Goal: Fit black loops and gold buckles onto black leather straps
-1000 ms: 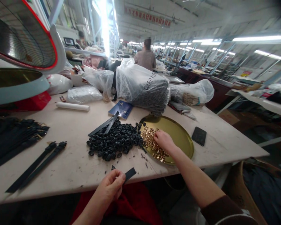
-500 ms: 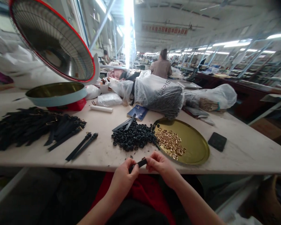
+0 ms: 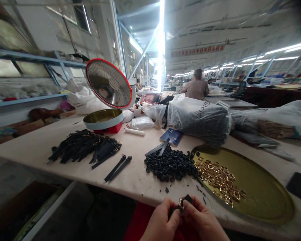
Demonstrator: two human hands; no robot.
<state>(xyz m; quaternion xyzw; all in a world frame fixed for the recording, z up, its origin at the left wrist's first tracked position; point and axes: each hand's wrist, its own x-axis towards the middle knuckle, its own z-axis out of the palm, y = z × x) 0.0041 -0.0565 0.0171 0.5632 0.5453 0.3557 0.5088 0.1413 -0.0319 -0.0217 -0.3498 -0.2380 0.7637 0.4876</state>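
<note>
At the table's front edge, my left hand (image 3: pixel 163 217) and my right hand (image 3: pixel 202 214) are close together, both closed on a short black strap (image 3: pixel 188 198). A small gold buckle (image 3: pixel 180 203) shows on the strap between the fingers; how it is fastened is hidden. Just beyond my hands lies a heap of small black loops (image 3: pixel 169 165), with two flat dark strips (image 3: pixel 157 147) on top. To its right, gold buckles (image 3: pixel 217 177) are spread over a round gold tray (image 3: pixel 263 190).
Two buckled straps (image 3: pixel 118 169) lie left of the loops, near a large pile of black straps (image 3: pixel 80 145). Behind are a red-rimmed heater (image 3: pixel 109 83), a round tin (image 3: pixel 102 124), a white roll (image 3: pixel 135 132), a blue booklet (image 3: pixel 171 136) and plastic bags (image 3: pixel 198 117). A dark flat object (image 3: pixel 299 187) lies right.
The view has swung left, so the table things appear further right. My hands have come closer together, and the strap is turned so that a gold buckle shows between them.
</note>
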